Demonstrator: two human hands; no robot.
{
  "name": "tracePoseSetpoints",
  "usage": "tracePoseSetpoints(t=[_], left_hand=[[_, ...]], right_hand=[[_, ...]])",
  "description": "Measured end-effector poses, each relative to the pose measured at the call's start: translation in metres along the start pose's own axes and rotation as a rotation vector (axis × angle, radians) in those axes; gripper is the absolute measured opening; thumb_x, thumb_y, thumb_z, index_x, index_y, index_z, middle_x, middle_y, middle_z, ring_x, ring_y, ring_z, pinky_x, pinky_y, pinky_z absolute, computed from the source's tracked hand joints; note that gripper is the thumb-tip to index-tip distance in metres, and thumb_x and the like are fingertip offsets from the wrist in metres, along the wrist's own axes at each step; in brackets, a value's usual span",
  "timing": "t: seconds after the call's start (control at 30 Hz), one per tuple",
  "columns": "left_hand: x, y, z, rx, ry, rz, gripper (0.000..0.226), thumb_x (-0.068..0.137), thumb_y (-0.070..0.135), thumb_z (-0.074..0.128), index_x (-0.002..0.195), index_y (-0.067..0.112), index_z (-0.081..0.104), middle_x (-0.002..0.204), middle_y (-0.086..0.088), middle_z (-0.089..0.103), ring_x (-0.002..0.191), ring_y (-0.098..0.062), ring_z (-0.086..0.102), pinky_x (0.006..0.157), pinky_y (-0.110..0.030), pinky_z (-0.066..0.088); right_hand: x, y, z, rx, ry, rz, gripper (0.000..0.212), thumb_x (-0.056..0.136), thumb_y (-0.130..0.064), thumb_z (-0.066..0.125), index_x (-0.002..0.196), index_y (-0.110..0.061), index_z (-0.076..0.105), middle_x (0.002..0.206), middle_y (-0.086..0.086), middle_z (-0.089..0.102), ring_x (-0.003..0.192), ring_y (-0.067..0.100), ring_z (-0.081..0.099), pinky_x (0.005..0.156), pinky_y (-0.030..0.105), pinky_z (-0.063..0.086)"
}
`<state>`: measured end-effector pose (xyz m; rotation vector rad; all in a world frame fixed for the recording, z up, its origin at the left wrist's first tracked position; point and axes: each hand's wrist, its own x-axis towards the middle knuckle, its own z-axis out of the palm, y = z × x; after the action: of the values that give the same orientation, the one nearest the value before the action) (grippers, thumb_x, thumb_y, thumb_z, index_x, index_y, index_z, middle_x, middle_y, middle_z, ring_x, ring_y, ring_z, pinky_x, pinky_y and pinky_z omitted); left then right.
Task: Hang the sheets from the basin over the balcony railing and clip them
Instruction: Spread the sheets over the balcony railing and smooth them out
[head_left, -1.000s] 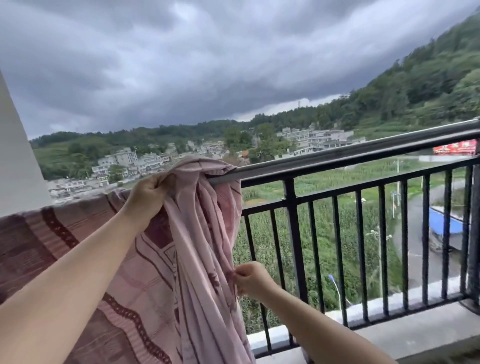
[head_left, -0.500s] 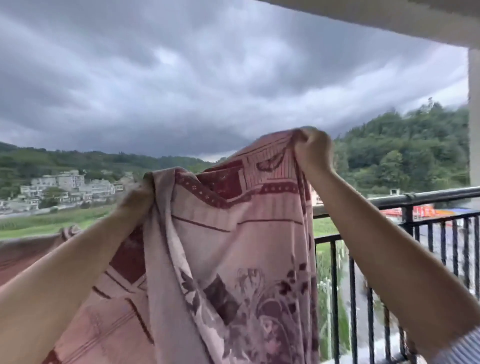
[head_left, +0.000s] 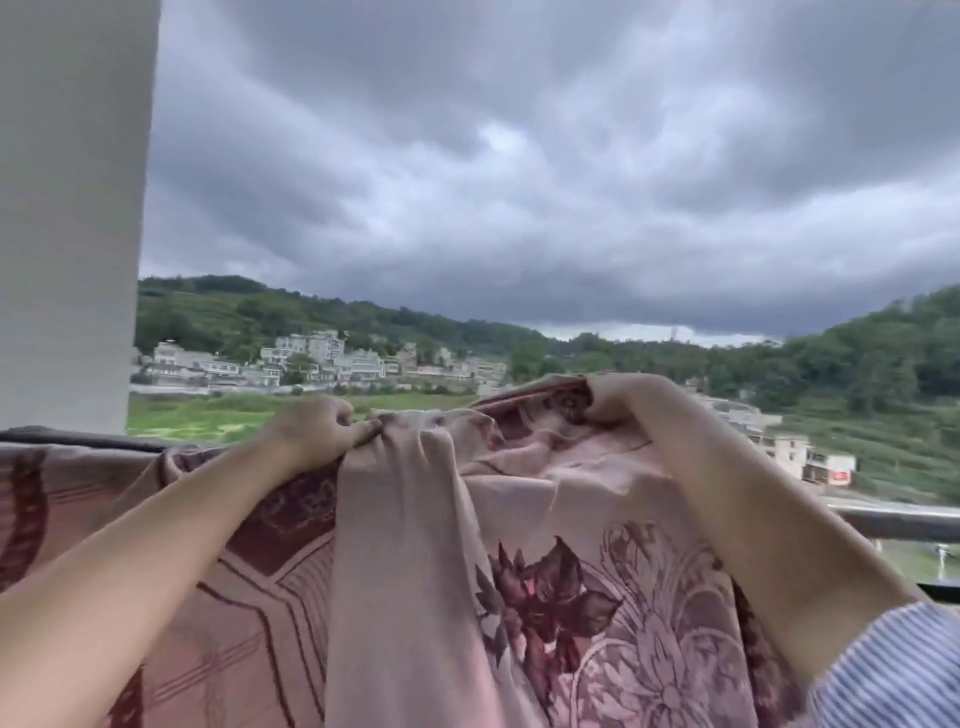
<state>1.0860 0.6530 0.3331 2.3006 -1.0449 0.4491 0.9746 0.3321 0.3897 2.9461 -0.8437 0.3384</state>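
Spreading the sheet (head_left: 545, 597) along the railing (head_left: 898, 525): my left hand (head_left: 317, 431) pinches a gathered fold at 9 o'clock, my right hand (head_left: 618, 397) grips the top edge at 1 o'clock. Sheet hangs bunched between them. Next move, I judge: draw the right edge toward 3 o'clock, where bare rail shows. Pillar (head_left: 72, 208) blocks 9 o'clock. No clips visible.

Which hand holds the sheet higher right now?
The right hand, gripping the floral edge of the sheet above the left hand, which pinches lower.
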Motion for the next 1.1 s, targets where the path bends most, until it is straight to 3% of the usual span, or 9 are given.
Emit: tracePoseSetpoints(t=[0.23,0.4,0.47,0.53,0.6,0.67,0.83,0.97,1.1], left_hand=[[0.025,0.032,-0.035,0.438,0.675,0.375,0.033,0.090,0.027,0.052,0.083,-0.004,0.062,0.080,-0.027,0.066,0.070,-0.040,0.064,0.054,-0.037,0.044],[0.087,0.050,-0.049,0.577,0.881,0.219,0.031,0.087,0.027,0.047,0.077,-0.001,0.057,0.077,-0.022,0.062,0.078,-0.037,0.060,0.059,-0.038,0.048],[0.096,0.041,-0.014,0.665,0.535,0.106,0.035,0.091,0.031,0.038,0.103,0.002,0.052,0.111,-0.021,0.055,0.108,-0.034,0.050,0.086,-0.042,0.043],[0.094,0.024,0.024,0.662,-0.082,-0.086,0.041,0.093,0.030,0.036,0.126,0.006,0.037,0.136,-0.016,0.035,0.127,-0.032,0.031,0.103,-0.043,0.029],[0.087,0.019,0.042,0.636,-0.436,-0.087,0.037,0.089,0.027,0.044,0.121,0.008,0.045,0.130,-0.015,0.046,0.116,-0.029,0.046,0.095,-0.038,0.040],[0.085,0.021,0.041,0.575,-0.467,0.050,0.022,0.089,0.024,0.044,0.100,0.010,0.056,0.108,-0.013,0.058,0.095,-0.026,0.055,0.080,-0.033,0.044],[0.073,0.028,0.026,0.100,-0.299,0.379,0.021,0.092,0.021,0.046,0.074,0.012,0.054,0.067,0.003,0.048,0.059,-0.010,0.043,0.055,-0.017,0.035],[0.070,0.025,0.023,-0.052,-0.247,0.514,0.032,0.088,0.025,0.052,0.072,-0.002,0.059,0.060,-0.001,0.050,0.056,-0.015,0.044,0.057,-0.026,0.038],[0.068,0.027,0.023,-0.059,-0.240,0.631,0.032,0.087,0.025,0.054,0.068,0.000,0.055,0.056,-0.003,0.042,0.053,-0.015,0.037,0.050,-0.019,0.027]], right_hand=[[-0.014,0.032,-0.062,-0.066,0.703,0.137,0.070,0.086,-0.045,0.040,0.142,-0.013,0.013,0.150,0.010,0.021,0.139,0.024,0.014,0.117,0.037,0.009],[-0.009,0.035,-0.131,-0.156,0.945,0.190,0.073,0.086,-0.042,0.048,0.141,-0.009,0.013,0.149,0.011,0.022,0.138,0.025,0.016,0.115,0.035,0.007],[0.020,0.043,-0.103,-0.197,0.640,0.175,0.073,0.079,-0.042,0.050,0.140,-0.015,0.020,0.147,0.009,0.029,0.135,0.024,0.027,0.115,0.035,0.017],[0.030,0.044,-0.053,-0.217,0.165,0.183,0.071,0.068,-0.045,0.056,0.132,-0.020,0.038,0.129,0.005,0.052,0.113,0.022,0.052,0.102,0.035,0.040],[0.006,0.030,-0.012,-0.134,-0.242,0.179,0.059,0.079,-0.042,0.057,0.130,-0.016,0.043,0.119,0.007,0.056,0.102,0.022,0.058,0.090,0.033,0.048],[-0.019,0.011,0.007,0.030,-0.430,0.111,0.050,0.091,-0.033,0.047,0.135,-0.012,0.036,0.136,0.009,0.046,0.118,0.024,0.051,0.100,0.037,0.042],[-0.084,-0.010,-0.004,0.231,-0.253,-0.168,0.036,0.093,-0.027,0.042,0.126,-0.012,0.048,0.125,0.007,0.058,0.107,0.017,0.058,0.099,0.032,0.044],[-0.119,0.004,0.010,0.179,0.232,-0.138,0.031,0.091,-0.024,0.046,0.098,0.000,0.064,0.098,0.015,0.069,0.081,0.023,0.064,0.079,0.031,0.053],[-0.159,0.020,0.045,0.275,0.627,-0.009,0.065,0.086,-0.052,0.036,0.080,0.004,0.067,0.082,0.026,0.070,0.072,0.030,0.067,0.059,0.027,0.049]])
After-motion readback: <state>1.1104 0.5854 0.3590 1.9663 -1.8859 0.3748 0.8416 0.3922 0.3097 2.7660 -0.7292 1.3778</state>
